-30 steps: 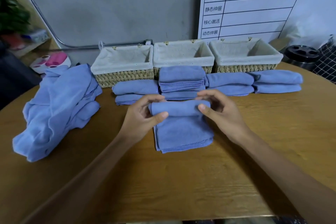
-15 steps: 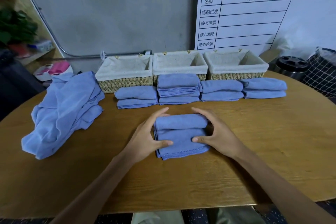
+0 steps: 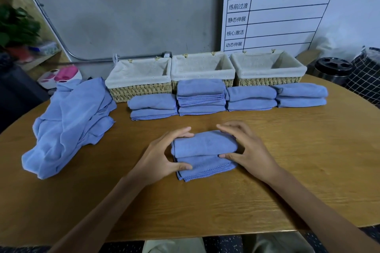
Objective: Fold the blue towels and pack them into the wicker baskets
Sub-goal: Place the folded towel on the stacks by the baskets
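Observation:
A folded blue towel (image 3: 204, 153) lies on the wooden table (image 3: 287, 160) in front of me. My left hand (image 3: 162, 154) grips its left end, fingers on the far edge and thumb on the near layer. My right hand (image 3: 246, 150) grips the right end the same way. Behind it, several folded blue towels (image 3: 201, 96) stand in a row of stacks. Three lined wicker baskets (image 3: 141, 76) (image 3: 202, 68) (image 3: 267, 66) stand behind the stacks; nothing shows inside them. A heap of unfolded blue towels (image 3: 70, 121) lies at the left.
A white board with a printed table (image 3: 287, 12) leans on the wall behind the baskets. A black round container (image 3: 333, 68) and a checked bag (image 3: 368, 76) stand off the table's right end. A plant and a pink and white object (image 3: 59, 75) are at the far left.
The rolled far part of the towel has been folded toward me onto the near part, making a shorter bundle. Both hands came down and closed round its ends. The camera tilted up.

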A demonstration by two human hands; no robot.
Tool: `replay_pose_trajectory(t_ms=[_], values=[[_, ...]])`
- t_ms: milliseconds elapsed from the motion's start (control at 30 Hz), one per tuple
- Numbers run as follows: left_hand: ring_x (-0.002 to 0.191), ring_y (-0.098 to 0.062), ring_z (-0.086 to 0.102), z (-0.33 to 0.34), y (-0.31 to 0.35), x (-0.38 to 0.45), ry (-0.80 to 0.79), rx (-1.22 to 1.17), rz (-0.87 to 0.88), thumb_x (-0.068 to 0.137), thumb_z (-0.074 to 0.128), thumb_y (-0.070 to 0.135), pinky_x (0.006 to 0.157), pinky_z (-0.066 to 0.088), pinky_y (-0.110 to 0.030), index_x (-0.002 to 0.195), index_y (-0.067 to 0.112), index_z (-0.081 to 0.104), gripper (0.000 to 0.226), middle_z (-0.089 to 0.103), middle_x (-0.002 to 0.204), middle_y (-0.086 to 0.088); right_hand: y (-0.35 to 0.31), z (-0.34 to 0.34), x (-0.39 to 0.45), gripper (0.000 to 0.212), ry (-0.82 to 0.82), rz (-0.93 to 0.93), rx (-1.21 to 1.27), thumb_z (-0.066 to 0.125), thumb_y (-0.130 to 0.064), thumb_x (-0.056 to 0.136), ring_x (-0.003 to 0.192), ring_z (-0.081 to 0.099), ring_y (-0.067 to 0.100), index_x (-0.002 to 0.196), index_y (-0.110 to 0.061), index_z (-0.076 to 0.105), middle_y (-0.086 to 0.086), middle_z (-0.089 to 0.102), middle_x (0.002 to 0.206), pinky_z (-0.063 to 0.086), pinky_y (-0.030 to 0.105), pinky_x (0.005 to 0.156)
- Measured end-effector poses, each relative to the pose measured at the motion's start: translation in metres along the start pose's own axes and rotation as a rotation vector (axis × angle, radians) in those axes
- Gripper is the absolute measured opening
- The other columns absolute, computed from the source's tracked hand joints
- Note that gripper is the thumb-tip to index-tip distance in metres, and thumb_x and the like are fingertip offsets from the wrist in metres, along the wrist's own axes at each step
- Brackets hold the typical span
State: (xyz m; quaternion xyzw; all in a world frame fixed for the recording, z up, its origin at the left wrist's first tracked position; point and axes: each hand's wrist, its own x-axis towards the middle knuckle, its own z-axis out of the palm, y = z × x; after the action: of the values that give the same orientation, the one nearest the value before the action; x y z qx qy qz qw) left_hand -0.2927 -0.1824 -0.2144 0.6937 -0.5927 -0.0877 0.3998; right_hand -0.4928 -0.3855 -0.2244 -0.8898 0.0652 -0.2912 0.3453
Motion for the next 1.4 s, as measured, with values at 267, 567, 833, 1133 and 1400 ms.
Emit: replay_pose_trajectory(t_ms=[267, 567, 833, 1133, 1400], values=[[0.133, -0.005, 0.05, 0.002, -0.006, -0.001, -0.016, 0.048, 0.069, 0.078, 0.083, 0.034, 0.111, 0.038, -0.025, 0.141, 0.049, 0.045, 0.076, 0.056, 0.138, 0.021, -0.002, -0.009, -0.001, 0.051, 0.089, 0.033, 0.108, 0.079, -0.006, 0.079, 0.119, 0.058, 0.009, 0.126, -0.02, 0.065, -0.01, 0.063, 0.122, 0.044, 0.02, 0.101], [0.127, -0.002, 0.053, 0.006, -0.023, 0.016, 0.062, 0.108, 0.107, 0.079, 0.085, 0.022, 0.104, 0.044, -0.025, 0.135, 0.042, 0.052, 0.067, 0.061, 0.132, 0.014, -0.001, -0.007, 0.002, 0.042, 0.078, 0.146, 0.19, 0.081, -0.013, 0.079, 0.115, 0.062, 0.007, 0.118, -0.024, 0.07, -0.017, 0.069, 0.115, 0.048, 0.024, 0.098], [0.115, -0.003, 0.053, 0.004, -0.025, 0.023, 0.1, 0.258, 0.135, 0.08, 0.081, 0.014, 0.1, 0.044, -0.031, 0.127, 0.033, 0.065, 0.053, 0.059, 0.127, 0.013, 0.005, -0.012, 0.006, 0.041, -0.038, 0.2, 0.113, 0.081, -0.022, 0.08, 0.12, 0.057, -0.001, 0.119, -0.028, 0.069, -0.02, 0.065, 0.122, 0.045, 0.026, 0.103], [0.134, 0.0, 0.046, -0.01, -0.019, 0.026, -0.113, 0.04, 0.016, 0.092, 0.057, 0.06, 0.11, 0.04, -0.031, 0.119, 0.027, 0.074, 0.046, 0.061, 0.132, 0.027, -0.013, -0.016, 0.02, 0.046, 0.027, 0.357, 0.208, 0.045, -0.048, 0.099, 0.102, 0.064, 0.0, 0.09, -0.019, 0.079, -0.013, 0.074, 0.1, 0.045, 0.025, 0.096], [0.11, 0.0, 0.059, 0.006, -0.007, 0.037, 0.004, -0.103, -0.225, 0.083, 0.079, 0.04, 0.093, 0.041, -0.027, 0.08, 0.024, 0.076, 0.016, 0.067, 0.113, 0.019, 0.003, -0.001, 0.036, 0.035, -0.055, 0.383, -0.115, 0.079, -0.05, 0.077, 0.093, 0.054, 0.007, 0.1, -0.028, 0.065, -0.004, 0.053, 0.106, 0.048, 0.027, 0.083]])
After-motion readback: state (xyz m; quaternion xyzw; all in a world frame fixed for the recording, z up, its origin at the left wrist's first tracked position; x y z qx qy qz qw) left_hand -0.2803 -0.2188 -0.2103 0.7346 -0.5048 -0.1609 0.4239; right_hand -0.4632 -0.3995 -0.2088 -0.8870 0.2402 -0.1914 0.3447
